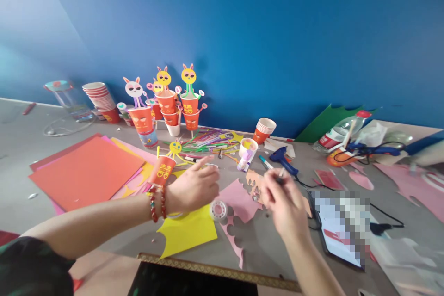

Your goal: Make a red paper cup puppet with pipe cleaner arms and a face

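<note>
My left hand [194,187], with a red bead bracelet at the wrist, reaches over the table with fingers stretched out toward the pile of coloured straws [208,141]; it holds nothing I can see. My right hand [282,199] is closed around a thin pen-like tool [280,175], blurred by motion, above a pale cut-out paper shape [255,184]. A roll of tape [218,210] lies between the hands on a pink paper piece [239,201]. A yellow cut paper sheet [189,231] lies below my left hand. An orange cup [162,169] with a yellow face lies tipped beside my left wrist.
Orange paper cups with bunny faces [166,101] stand at the back by the blue wall. Red and pink paper sheets [86,171] lie left. A blue glue gun [282,157], cup stacks [265,129], a glue bottle in a cup [247,150] and a plastic bottle [342,132] lie right.
</note>
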Motion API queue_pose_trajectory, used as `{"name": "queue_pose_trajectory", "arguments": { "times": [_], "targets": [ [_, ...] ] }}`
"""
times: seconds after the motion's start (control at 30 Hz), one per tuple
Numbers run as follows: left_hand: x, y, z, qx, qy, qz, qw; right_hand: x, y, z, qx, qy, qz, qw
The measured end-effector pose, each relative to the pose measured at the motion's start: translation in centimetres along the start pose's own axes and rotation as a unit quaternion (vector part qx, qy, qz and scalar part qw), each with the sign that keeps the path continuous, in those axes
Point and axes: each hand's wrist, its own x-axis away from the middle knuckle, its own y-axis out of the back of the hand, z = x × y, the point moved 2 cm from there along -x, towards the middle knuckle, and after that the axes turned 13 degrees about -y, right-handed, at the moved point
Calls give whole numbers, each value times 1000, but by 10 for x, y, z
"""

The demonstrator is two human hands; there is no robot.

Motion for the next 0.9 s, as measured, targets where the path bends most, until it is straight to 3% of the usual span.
{"name": "queue_pose_trajectory", "arguments": {
  "times": [0.07, 0.17, 0.2, 0.27, 0.37, 0.47, 0.57, 0.67, 0.77, 0.83, 0.9],
  "targets": [
    [10, 2, 18, 30, 82, 32, 996, -9, 29, 1, 140, 41, -88, 985],
    [32, 0, 40, 12, 277, 31, 960, -17, 62, -5, 423, 45, -175, 888],
    [37, -3, 41, 26, 295, 24, 955, -18, 69, -8, 467, 38, -178, 865],
    [43, -12, 30, 99, 244, 4, 965, -16, 72, -17, 486, 35, -141, 862],
    [39, -27, 1, 198, 137, -36, 970, -7, 61, -28, 420, 34, -28, 907],
    [30, -41, -21, 239, 127, -49, 961, 3, 43, -38, 318, -22, 113, 941],
    [24, -54, -30, 247, 124, -42, 960, 10, 28, -43, 173, -83, 236, 953],
    [22, -65, -30, 248, 123, -47, 960, 12, 17, -46, 38, -151, 286, 945],
    [23, -70, -30, 260, 131, -55, 955, 12, 9, -49, -102, -228, 315, 916],
    [23, -71, -31, 274, 141, -55, 950, 11, 4, -51, -164, -241, 309, 905],
    [23, -71, -31, 283, 149, -56, 946, 10, 0, -54, -160, -221, 292, 917]
  ]
}}
